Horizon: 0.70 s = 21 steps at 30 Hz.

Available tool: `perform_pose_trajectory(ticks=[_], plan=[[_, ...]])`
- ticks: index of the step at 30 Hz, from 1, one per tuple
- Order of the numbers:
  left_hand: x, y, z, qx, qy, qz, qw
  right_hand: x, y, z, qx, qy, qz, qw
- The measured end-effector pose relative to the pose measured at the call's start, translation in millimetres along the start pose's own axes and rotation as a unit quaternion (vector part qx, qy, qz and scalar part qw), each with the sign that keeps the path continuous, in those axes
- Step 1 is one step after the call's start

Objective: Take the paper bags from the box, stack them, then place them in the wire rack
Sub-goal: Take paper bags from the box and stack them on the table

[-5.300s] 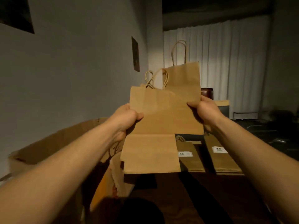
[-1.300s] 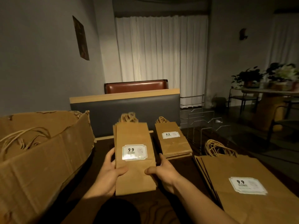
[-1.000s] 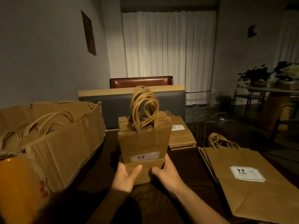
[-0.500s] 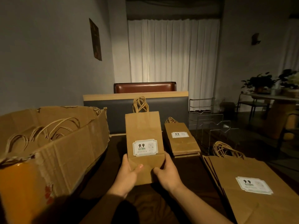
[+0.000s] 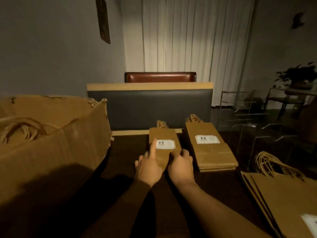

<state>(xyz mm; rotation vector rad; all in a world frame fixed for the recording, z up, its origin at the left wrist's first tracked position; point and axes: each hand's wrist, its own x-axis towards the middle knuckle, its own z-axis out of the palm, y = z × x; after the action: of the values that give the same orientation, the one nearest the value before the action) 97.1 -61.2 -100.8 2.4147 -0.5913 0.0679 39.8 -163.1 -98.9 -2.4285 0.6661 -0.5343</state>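
Note:
A small stack of brown paper bags with a white label lies flat on the dark table. My left hand rests on its near left corner, index finger stretched over the top bag. My right hand grips the near right corner. A second stack of small bags lies just to the right. Larger bags lie at the near right. The cardboard box with more bags stands at the left. The wire rack stands at the back right.
A dark padded bench back with a wooden top edge runs along the table's far side, a brown chair behind it. White curtains hang at the back. A table with plants and chairs is at the far right.
Both hands have lowered the small stack, held upright half a second ago, flat onto the table and pushed it away, beside the other small stack.

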Motion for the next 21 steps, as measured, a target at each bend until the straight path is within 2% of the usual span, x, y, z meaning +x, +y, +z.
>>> perform_pose_trajectory(ticks=[2,5,7,9,11,14,16,21], plan=[[7,3,4,0.082,-0.004,-0.012,0.997,3,1,8,-0.048,0.01,-0.002,0.999],[8,5,1,0.123,-0.01,-0.02,0.992,7,-2,8,-0.077,0.03,0.001,0.997],[2,8,-6,0.107,-0.042,-0.034,0.993,3,-5,6,-0.093,0.017,0.014,0.995],[-2,17,-18,0.046,-0.067,-0.073,0.994,-6,-5,0,-0.076,0.007,0.021,0.997],[-4,34,-42,0.013,-0.027,-0.078,0.997,-12,-14,-12,-0.045,0.01,0.001,0.999],[-11,69,-90,0.058,0.05,0.047,0.996,-17,-39,-40,-0.02,0.05,-0.097,0.994],[-18,96,-134,0.076,0.068,0.108,0.989,-18,-69,-65,0.004,0.067,-0.171,0.983],[-66,147,-283,0.079,0.144,0.264,0.951,-24,-190,-136,0.109,0.06,-0.315,0.941]])
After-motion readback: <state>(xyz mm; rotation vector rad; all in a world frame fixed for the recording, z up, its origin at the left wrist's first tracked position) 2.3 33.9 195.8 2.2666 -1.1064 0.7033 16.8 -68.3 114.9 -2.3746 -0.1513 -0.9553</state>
